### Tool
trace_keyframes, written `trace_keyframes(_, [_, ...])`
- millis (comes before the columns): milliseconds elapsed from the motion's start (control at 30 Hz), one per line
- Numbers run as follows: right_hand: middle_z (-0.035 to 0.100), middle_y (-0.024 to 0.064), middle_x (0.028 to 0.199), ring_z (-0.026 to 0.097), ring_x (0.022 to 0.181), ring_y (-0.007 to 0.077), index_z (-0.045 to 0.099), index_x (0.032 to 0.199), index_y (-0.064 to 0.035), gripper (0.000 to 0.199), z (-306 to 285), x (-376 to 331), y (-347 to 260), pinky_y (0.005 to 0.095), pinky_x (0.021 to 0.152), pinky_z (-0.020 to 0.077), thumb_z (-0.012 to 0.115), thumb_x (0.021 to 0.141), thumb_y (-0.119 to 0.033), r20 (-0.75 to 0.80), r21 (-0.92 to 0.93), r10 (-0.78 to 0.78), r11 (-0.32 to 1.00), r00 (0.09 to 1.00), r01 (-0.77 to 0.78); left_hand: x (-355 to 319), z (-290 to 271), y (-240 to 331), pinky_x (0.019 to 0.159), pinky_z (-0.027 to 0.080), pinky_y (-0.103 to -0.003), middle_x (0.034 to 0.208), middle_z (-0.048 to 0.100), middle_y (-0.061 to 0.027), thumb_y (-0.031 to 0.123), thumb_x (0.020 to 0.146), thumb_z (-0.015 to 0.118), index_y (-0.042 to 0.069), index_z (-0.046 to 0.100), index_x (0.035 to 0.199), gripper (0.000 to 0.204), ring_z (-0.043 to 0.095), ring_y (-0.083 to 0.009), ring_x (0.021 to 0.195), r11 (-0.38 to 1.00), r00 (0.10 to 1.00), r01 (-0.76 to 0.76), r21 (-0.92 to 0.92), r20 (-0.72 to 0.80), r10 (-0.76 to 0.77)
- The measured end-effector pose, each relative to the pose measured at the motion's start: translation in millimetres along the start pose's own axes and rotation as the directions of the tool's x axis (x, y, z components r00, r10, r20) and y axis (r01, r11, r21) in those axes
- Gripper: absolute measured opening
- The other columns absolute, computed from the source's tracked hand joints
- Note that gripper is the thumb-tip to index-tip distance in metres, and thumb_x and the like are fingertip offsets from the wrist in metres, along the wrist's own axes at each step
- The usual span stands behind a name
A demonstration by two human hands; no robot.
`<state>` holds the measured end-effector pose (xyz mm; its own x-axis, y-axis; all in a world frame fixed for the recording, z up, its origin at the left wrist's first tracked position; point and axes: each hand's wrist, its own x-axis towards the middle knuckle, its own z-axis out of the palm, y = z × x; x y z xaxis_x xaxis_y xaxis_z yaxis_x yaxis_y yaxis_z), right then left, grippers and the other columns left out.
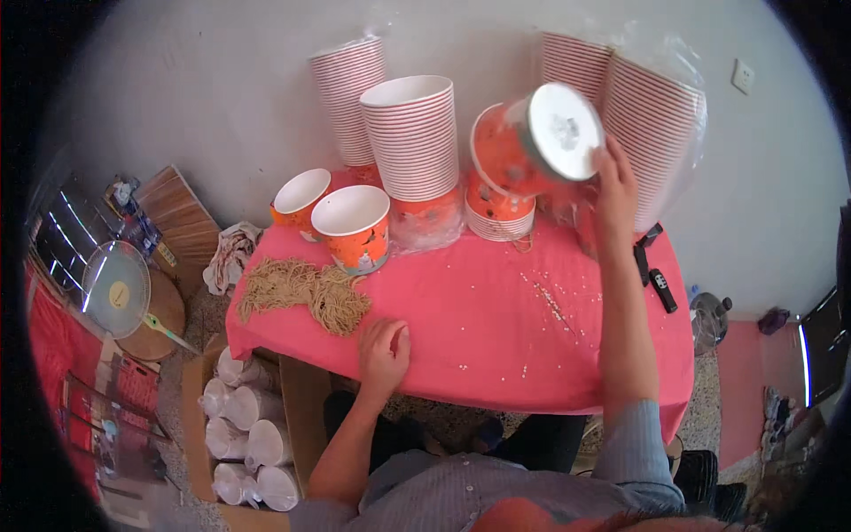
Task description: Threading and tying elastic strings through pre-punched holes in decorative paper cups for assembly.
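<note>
My right hand (613, 184) grips an orange paper bucket (519, 160) near its white base. The bucket is tilted on its side, its base toward the right, and slightly blurred. Just under it, a short upside-down stack of orange paper buckets (501, 217) stands on the pink-covered table (443, 310). At the table's front edge rests my left hand (385, 355), its fingers curled in and what they may hold hidden. Nearest to that hand lies a bundle of tan string (332, 301). Behind the string are two upright orange buckets, one (352, 235) in front of the other (297, 199).
Tall nested bucket stacks stand along the wall, at the left (412, 142) and, in clear plastic, at the right (651, 133). White crumbs dot the table. A black device (662, 291) lies at the right edge. A cardboard box (306, 417) of white wrapped rolls sits on the floor.
</note>
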<state>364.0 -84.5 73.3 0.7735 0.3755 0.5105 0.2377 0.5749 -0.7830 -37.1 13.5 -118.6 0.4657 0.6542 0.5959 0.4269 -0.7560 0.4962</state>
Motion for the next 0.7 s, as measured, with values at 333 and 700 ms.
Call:
trace_keyframes(333, [0.079, 0.0233, 0.120, 0.077, 0.112, 0.0311, 0.074, 0.135, -0.0032, 0.045, 34, 120, 75, 0.0392, 0.099, 0.0568, 0.061, 0.100, -0.027, 0.081, -0.583, -0.131, 0.798, 0.988, 0.153, 2, 7, -11, 0.093, 0.052, -0.049, 0.104, 0.076, -0.0163, 0.010, 0.096, 0.072, 0.002, 0.074, 0.108, 0.015, 0.071, -0.0377, 0.101, 0.997, 0.999, -0.034, -0.073, -0.009, 0.033])
trace_keyframes(700, [0.077, 0.0266, 0.120, 0.074, 0.116, 0.0425, 0.077, 0.131, -0.0069, 0.046, 76, 79, 98, 0.0464, 0.103, 0.0567, 0.057, 0.098, -0.032, 0.067, -0.758, -0.046, 0.647, 0.997, 0.081, -3, 3, -14, 0.092, 0.051, -0.048, 0.104, 0.075, -0.0150, 0.013, 0.097, 0.073, 0.004, 0.075, 0.108, 0.014, 0.070, -0.0365, 0.101, 0.998, 1.000, -0.008, -0.055, -0.006, 0.008])
